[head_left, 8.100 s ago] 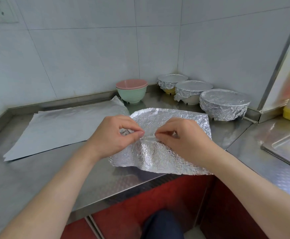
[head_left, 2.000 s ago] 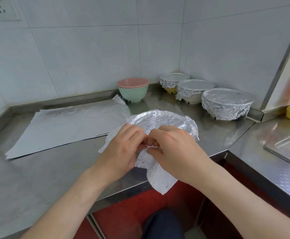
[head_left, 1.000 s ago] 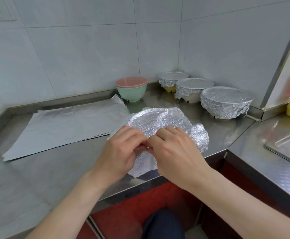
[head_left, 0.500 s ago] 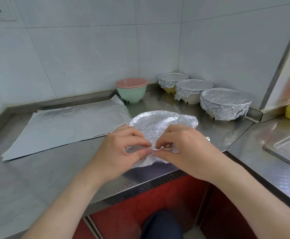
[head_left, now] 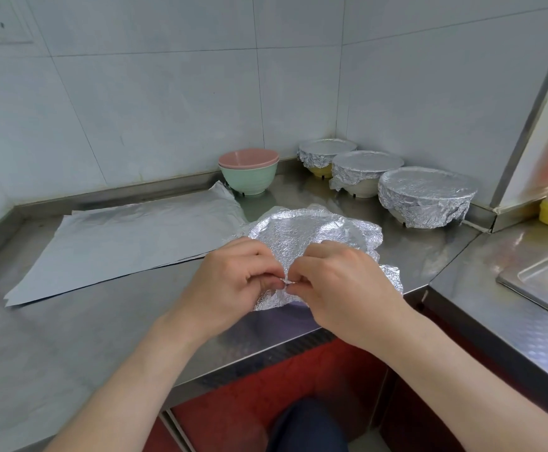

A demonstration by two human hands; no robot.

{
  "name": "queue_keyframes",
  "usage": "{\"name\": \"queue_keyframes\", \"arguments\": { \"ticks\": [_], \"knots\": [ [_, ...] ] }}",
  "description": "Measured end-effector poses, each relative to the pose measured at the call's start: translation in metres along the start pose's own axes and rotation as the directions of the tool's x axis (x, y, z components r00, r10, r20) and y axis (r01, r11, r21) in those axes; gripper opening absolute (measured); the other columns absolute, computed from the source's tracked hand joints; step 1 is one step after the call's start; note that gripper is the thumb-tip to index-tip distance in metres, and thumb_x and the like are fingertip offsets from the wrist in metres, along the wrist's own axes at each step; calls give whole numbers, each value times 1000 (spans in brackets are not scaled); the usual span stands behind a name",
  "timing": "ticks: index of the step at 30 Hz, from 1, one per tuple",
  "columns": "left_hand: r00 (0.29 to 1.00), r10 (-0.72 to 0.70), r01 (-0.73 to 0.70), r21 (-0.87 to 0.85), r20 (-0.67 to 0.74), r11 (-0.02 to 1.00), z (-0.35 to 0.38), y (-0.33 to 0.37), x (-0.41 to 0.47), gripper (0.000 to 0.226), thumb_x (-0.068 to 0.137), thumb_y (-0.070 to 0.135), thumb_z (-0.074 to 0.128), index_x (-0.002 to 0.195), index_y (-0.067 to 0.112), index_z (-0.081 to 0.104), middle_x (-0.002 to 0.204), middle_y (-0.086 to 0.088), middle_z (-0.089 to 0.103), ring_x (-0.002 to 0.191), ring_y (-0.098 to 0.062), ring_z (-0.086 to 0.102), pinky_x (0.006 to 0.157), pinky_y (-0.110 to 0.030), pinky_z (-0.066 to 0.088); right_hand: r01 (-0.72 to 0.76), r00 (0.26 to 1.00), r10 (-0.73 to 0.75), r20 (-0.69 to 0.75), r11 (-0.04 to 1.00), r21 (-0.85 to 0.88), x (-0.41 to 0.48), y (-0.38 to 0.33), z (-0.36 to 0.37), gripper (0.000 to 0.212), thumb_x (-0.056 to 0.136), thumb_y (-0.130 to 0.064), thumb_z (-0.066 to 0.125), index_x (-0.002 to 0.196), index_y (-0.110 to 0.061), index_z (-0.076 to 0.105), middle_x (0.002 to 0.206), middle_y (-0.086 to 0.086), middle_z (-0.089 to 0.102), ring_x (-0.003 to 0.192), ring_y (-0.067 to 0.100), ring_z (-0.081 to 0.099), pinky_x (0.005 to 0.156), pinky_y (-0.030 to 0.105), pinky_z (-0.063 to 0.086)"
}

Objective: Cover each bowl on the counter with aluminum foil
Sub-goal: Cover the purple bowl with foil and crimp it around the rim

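Two-handed fingertip pinch, left hand (head_left: 233,282) and right hand (head_left: 341,288), on near edge of thin, crease-holding, tear-prone foil sheet (head_left: 311,230): crimp down gently.

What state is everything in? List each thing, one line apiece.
Crinkled silver foil sheet: draped over a hidden bowl, near edge loose.
Left-hand grip: pinches that near edge.
Right-hand grip: pinches the same edge.
Three foil-wrapped round bowls: covered.
Pink plastic bowl: no foil, nested in pale green plastic bowl.
Pale green plastic bowl: no foil, upright.
Flat silver foil sheets: stacked flat on steel counter.
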State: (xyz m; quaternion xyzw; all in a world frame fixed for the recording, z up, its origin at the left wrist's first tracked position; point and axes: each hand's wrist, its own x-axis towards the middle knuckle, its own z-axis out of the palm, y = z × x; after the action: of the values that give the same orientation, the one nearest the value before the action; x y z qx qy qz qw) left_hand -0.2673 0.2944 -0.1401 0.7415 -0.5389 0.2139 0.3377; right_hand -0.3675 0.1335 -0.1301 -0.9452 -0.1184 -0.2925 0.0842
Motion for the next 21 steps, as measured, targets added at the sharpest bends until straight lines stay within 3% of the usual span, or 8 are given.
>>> {"name": "queue_keyframes", "arguments": {
  "ticks": [2,4,8,11,16,21],
  "knots": [
    [999,-41,43,-47,31,998,-6,1,1,11,76,26,75,78,16,76,78,10,64,75,-7,57,69,-26,46,-43,998,40,38,994,101,-1,3,-7,14,83,-38,69,87,-25,70,77,-9,55,79,18,58,60,36,48],
    [995,-87,89,-49,44,995,-13,0,2,9,73,27,77,78,20,77,79,13,65,79,-6,59,74,-26,47,-85,992,66,103,978,189,-4,11,-15,26,85,-48,65,102,-29,69,88,-14,53,89,10,53,74,30,45],
    [986,-163,164,-72,22,984,-21,-4,-2,18,73,35,75,90,28,77,89,18,67,91,-5,61,84,-17,45,-144,986,116,122,956,255,-12,30,-28,15,84,-34,73,97,-27,74,94,-12,59,88,6,57,81,33,48],
    [987,-162,163,-87,17,983,-11,5,0,19,74,37,75,89,26,78,84,16,67,87,-7,60,80,-19,45,-129,990,110,93,962,239,-14,34,-26,10,83,-27,76,92,-25,76,91,-11,61,85,7,58,78,35,49],
    [997,-83,80,-130,-12,988,5,14,3,12,76,29,76,85,22,78,79,13,66,76,-4,57,69,-18,44,-45,999,39,32,981,189,-15,31,-16,14,81,-33,66,89,-25,74,84,-10,63,83,15,59,70,43,52],
    [999,39,-39,-11,-23,999,12,12,1,17,85,27,67,82,12,75,79,5,65,75,-14,57,70,-26,45,25,1000,-23,-20,992,126,-13,32,-9,12,79,-28,65,81,-18,72,77,-3,63,75,23,60,63,40,52]
  ]
}}
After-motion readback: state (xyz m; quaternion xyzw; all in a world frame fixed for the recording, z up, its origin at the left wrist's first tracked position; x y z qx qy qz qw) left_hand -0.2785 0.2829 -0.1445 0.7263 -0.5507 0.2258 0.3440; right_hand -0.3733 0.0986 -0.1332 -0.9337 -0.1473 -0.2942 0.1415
